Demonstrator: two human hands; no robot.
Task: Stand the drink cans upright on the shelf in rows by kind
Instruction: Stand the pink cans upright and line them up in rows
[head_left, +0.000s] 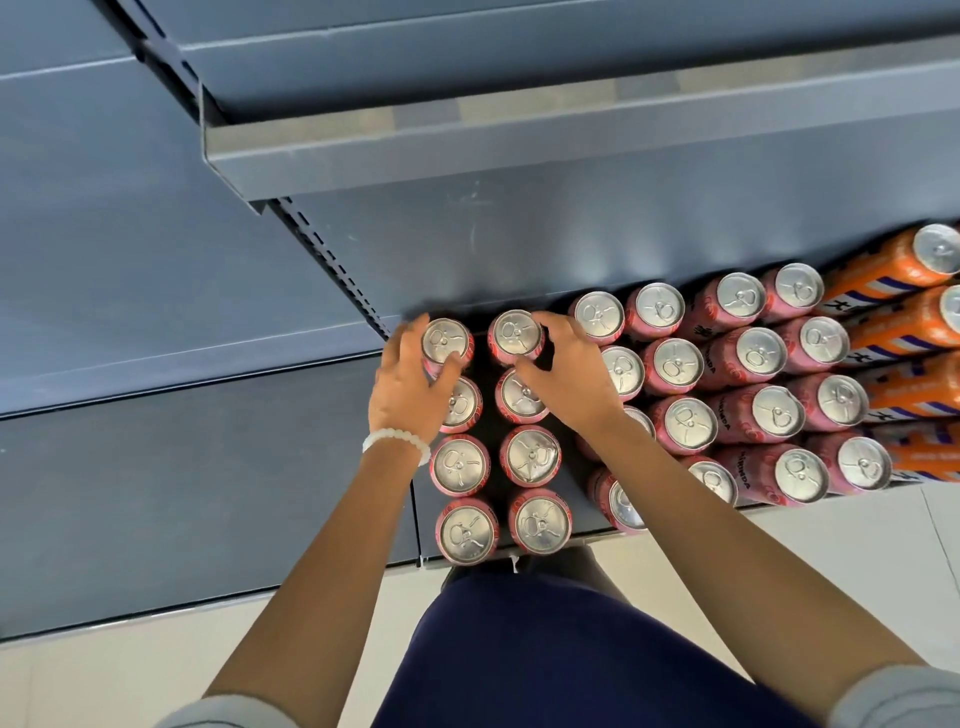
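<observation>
Shelf (519, 249) looks mostly stocked: pink cans (727, 395) fill the middle of frame in rows, orange cans (904, 322) at right edge, all upright, long axes vertical, tops at the camera. What's left is seating the two back cans, upper middle: left hand (410, 384) grips one (444, 340), right hand (566, 374) the other (516, 334).
</observation>
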